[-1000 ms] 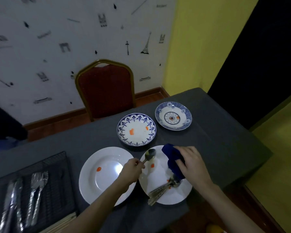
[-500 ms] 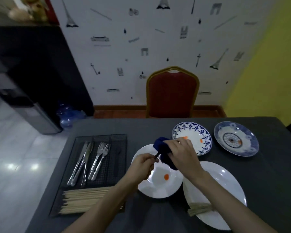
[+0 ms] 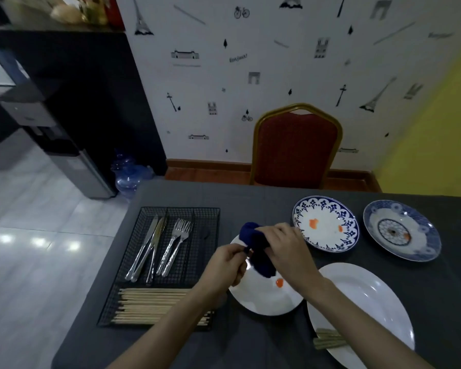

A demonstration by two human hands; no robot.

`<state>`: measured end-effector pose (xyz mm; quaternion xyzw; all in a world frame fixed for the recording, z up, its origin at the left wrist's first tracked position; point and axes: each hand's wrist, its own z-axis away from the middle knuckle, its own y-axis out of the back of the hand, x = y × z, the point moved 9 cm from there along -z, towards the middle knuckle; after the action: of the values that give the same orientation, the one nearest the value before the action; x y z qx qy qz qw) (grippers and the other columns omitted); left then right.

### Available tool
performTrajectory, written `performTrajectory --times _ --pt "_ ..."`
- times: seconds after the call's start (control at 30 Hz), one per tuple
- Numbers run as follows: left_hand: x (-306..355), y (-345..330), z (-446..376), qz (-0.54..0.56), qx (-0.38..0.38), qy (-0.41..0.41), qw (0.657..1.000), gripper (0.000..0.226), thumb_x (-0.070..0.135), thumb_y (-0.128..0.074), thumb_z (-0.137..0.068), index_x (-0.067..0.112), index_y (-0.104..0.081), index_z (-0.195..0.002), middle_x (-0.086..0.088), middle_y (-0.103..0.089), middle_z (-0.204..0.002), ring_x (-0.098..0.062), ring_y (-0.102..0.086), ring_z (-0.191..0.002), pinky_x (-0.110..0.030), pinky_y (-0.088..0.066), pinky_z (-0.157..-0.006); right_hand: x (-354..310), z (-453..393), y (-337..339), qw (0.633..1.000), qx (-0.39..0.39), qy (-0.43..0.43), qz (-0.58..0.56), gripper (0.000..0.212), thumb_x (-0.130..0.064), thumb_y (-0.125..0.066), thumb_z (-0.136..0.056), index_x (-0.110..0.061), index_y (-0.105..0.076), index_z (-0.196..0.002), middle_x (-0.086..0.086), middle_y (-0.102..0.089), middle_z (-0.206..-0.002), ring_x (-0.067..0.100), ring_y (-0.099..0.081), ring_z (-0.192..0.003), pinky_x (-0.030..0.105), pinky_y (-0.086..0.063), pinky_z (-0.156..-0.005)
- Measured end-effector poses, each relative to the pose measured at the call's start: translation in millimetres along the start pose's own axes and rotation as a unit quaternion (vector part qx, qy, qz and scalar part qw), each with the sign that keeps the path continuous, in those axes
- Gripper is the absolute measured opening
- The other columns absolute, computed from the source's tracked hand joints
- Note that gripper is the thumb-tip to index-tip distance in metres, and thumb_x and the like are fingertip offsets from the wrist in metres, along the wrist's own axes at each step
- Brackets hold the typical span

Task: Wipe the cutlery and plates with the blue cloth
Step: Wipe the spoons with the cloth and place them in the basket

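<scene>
Here, spoon: hidden in the bunched dark-blue cloth (image 3: 256, 246), handle pointing left.
Left hand (image 3: 228, 265): fingers pinch the handle.
Right hand (image 3: 285, 251): fingers grip the cloth.

Spoon, probably, hidden inside blue cloth (image 3: 257, 250); white plate (image 3: 362, 310) cut off.

We no longer see the spoon's round end: a second ago it stuck out over the white plate (image 3: 264, 299), and now the blue cloth (image 3: 257, 249) is wrapped around it. Our right hand (image 3: 285, 249) has come off the other white plate (image 3: 370, 296) and now squeezes the cloth. Our left hand (image 3: 228, 262) now pinches the handle right beside the cloth. Both hands have moved up and now sit close together above the plate with the orange spot.
</scene>
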<state>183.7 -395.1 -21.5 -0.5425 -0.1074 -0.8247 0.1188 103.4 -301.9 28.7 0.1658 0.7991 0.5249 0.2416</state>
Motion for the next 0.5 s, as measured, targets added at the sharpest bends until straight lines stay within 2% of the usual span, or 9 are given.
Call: performTrajectory --times 0.1,0.13,0.23,0.37,0.5 --pt "1.0 -4.1 -0.7 -0.019 -0.012 -0.003 1.0 0.026 0.007 -0.041 -0.1 0.005 -0.065 -0.092 0.0 -0.047 -0.056 -0.009 -0.04 -0.046 -0.021 -0.033 -0.044 24.7 0.3 3.7 0.998 0.007 -0.057 -0.007 0.038 -0.022 -0.071 -0.074 -0.015 -0.061 -0.11 0.002 -0.067 -0.097 0.022 -0.055 -0.088 0.036 -0.044 -0.074" --pt "4.4 -4.2 -2.3 -0.022 -0.012 -0.008 1.0 0.026 0.006 -0.04 -0.1 0.005 -0.065 -0.091 -0.001 -0.048 -0.057 -0.01 -0.041 -0.046 -0.021 -0.034 -0.044 19.3 1.6 5.5 0.999 0.01 -0.047 -0.018 0.039 -0.02 -0.072 -0.073 -0.015 -0.062 -0.11 0.001 -0.067 -0.097 0.021 -0.054 -0.089 0.035 -0.044 -0.074" --pt "9.6 -7.6 -6.0 -0.03 -0.02 -0.019 0.999 0.028 0.004 -0.04 -0.099 0.007 -0.065 -0.087 -0.001 -0.048 -0.056 -0.01 -0.042 -0.046 -0.022 -0.034 -0.044 6.5 3.2 9.5 1.0 0.014 0.009 -0.015 0.031 -0.023 -0.059 -0.079 -0.016 -0.063 -0.109 -0.002 -0.066 -0.096 0.019 -0.056 -0.089 0.034 -0.046 -0.073" --pt "8.5 -15.7 -9.2 -0.024 -0.033 -0.011 0.999 0.026 0.005 -0.04 -0.098 -0.001 -0.066 -0.094 0.001 -0.046 -0.055 -0.009 -0.039 -0.044 -0.022 -0.032 -0.043 45.0 -6.0 17.3 0.997 0.012 -0.075 -0.003 0.035 -0.01 -0.069 -0.076 -0.016 -0.062 -0.11 0.0 -0.067 -0.095 0.021 -0.055 -0.089 0.035 -0.043 -0.076" --pt "13.9 -17.9 -9.8 -0.005 -0.051 -0.013 0.999 0.025 0.002 -0.04 -0.098 0.0 -0.064 -0.093 0.002 -0.045 -0.054 -0.009 -0.038 -0.044 -0.022 -0.032 -0.044 10.1 -2.8 20.4 0.999 0.0 0.038 -0.019 0.035 -0.009 -0.069 -0.075 -0.016 -0.062 -0.109 -0.004 -0.066 -0.097 0.019 -0.054 -0.088 0.035 -0.045 -0.074"
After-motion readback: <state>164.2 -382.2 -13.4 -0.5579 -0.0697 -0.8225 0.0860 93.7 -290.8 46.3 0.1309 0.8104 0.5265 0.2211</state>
